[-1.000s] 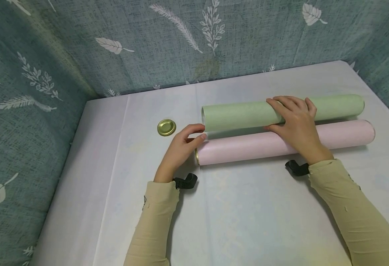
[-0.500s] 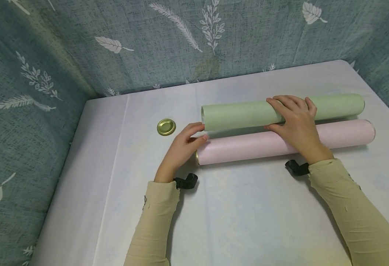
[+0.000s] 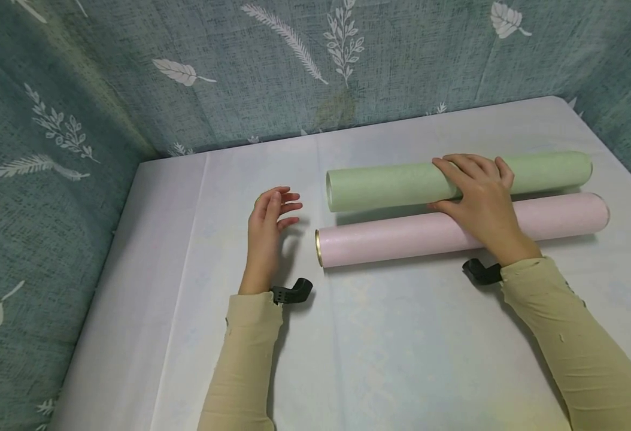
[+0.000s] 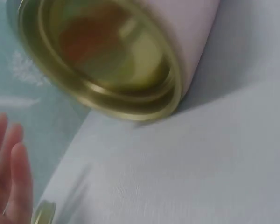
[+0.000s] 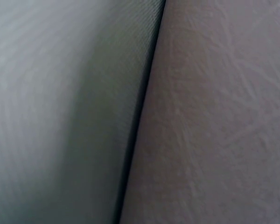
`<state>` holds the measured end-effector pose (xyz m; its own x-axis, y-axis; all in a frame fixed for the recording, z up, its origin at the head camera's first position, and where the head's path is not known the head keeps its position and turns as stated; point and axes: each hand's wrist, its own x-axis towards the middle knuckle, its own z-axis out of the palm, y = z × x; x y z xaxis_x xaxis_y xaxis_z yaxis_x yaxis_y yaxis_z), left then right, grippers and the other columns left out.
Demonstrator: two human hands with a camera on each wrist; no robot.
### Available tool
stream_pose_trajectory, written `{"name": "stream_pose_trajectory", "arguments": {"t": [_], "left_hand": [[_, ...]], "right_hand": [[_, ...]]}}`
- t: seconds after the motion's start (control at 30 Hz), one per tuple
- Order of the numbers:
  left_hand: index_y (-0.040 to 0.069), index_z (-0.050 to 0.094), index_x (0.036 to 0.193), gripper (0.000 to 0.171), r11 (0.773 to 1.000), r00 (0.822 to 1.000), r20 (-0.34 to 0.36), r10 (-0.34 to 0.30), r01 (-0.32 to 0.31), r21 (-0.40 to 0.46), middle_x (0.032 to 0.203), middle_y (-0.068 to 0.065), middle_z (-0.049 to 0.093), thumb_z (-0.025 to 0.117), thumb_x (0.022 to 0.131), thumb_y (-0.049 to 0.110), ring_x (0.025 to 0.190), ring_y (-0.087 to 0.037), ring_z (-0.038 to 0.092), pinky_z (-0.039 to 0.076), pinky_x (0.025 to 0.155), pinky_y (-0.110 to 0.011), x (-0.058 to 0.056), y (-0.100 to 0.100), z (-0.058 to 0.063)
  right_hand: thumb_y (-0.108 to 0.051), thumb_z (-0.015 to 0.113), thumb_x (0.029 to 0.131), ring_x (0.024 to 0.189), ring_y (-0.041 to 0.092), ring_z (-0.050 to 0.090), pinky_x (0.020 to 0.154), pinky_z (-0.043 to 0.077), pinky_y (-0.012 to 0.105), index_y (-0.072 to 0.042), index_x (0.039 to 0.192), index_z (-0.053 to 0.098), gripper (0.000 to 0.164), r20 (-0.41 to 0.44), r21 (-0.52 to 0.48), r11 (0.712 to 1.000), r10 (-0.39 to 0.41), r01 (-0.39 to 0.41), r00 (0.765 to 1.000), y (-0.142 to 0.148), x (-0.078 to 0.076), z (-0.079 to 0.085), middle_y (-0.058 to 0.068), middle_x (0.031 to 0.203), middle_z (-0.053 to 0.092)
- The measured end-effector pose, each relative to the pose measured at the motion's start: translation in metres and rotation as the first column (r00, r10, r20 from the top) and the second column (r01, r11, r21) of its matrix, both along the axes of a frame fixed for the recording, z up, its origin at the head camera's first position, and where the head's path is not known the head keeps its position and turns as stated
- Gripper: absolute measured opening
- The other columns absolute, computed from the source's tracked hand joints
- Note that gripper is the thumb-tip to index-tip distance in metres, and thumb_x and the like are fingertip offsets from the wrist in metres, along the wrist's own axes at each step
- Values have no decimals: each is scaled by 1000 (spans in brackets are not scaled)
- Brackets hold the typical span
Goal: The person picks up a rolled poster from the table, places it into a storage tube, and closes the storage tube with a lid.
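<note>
A light green cardboard tube [image 3: 385, 185] lies across the table in the head view, its left end showing a pale hollow rim. My right hand [image 3: 482, 197] grips it around the middle, thumb on the near side. Just in front lies a pink cardboard tube [image 3: 396, 239], under my right wrist; its left end carries a gold metal cap [image 4: 116, 51], large in the left wrist view. My left hand [image 3: 267, 230] is off to the left, apart from both tubes, fingers extended. A loose gold lid [image 4: 44, 212] peeks out beside those fingers; the hand hides it in the head view.
A white cloth [image 3: 402, 347] covers the table. Patterned teal fabric [image 3: 272, 72] hangs behind it and along the left and right sides. A black wrist camera [image 3: 294, 292] juts from the left wrist, another [image 3: 479, 272] from the right. The right wrist view shows mostly close, blurred surfaces.
My left hand has left the green tube's left end and moved left, now covering the gold lid in the head view. My right hand and both tubes have stayed in place.
</note>
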<state>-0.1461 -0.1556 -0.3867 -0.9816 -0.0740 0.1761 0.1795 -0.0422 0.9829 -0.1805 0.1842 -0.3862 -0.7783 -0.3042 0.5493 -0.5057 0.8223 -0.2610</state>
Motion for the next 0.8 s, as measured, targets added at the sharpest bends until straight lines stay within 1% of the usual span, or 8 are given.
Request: {"name": "stream_pose_trajectory", "arguments": {"t": [0.13,0.27,0.33,0.43,0.53,0.6,0.7,0.8], "left_hand": [[-3,51,111,37,997,999,11,51,-52,57,109,-20,56,45,94,29,100,-39,52,45,80,-47,-2,-8,-7],[-3,53,106,34,992,996,37,81,-84,89,105,-19,56,49,92,28,97,-37,54,43,81,-50,-5,-15,-19],[-3,55,104,33,987,991,48,122,-127,103,104,-17,57,51,92,28,97,-33,55,44,80,-48,-8,-19,-25],[-1,58,99,27,959,970,72,232,-240,148,100,-14,58,54,90,24,95,-28,55,46,76,-41,-12,-23,-33],[0,59,93,21,915,933,94,348,-360,181,99,-13,58,55,89,20,94,-26,53,46,73,-35,-14,-26,-36],[-2,58,93,19,892,912,96,399,-411,189,100,-15,56,56,89,16,93,-26,51,45,76,-34,-15,-27,-37],[-4,57,96,21,885,893,96,440,-449,122,104,-14,55,56,88,16,96,-23,51,43,82,-34,-15,-28,-37],[3,58,98,20,892,885,117,451,-450,-40,110,-5,51,56,88,21,102,-16,48,39,87,-32,-14,-28,-36]], "right_hand": [[-28,80,62,118,27,35,100,7,53,-19,127,50,72,14,2,1000,-2,2,1000,0,1,0,5,124,50],[-28,80,62,118,27,36,100,7,53,-18,126,50,71,13,2,1000,0,0,1000,-1,1,1,5,124,50],[-28,80,62,118,27,36,100,7,53,-18,126,50,71,16,2,1000,-3,3,1000,-1,1,2,5,124,50],[-27,80,63,119,26,35,100,7,53,-18,127,50,72,24,5,1000,-8,8,1000,-1,1,2,5,125,49],[-27,80,63,120,26,35,100,7,53,-19,127,50,72,30,6,1000,-14,13,999,-1,1,2,4,125,49],[-27,80,63,119,26,35,100,7,53,-19,127,50,72,29,7,1000,-14,13,999,-1,1,2,4,125,49],[-27,80,63,119,26,35,101,7,53,-19,127,50,71,27,5,1000,-12,12,1000,-1,1,2,4,125,49],[-27,80,63,119,26,35,101,6,53,-19,127,50,71,26,3,1000,-9,9,1000,-1,1,1,4,125,49]]}}
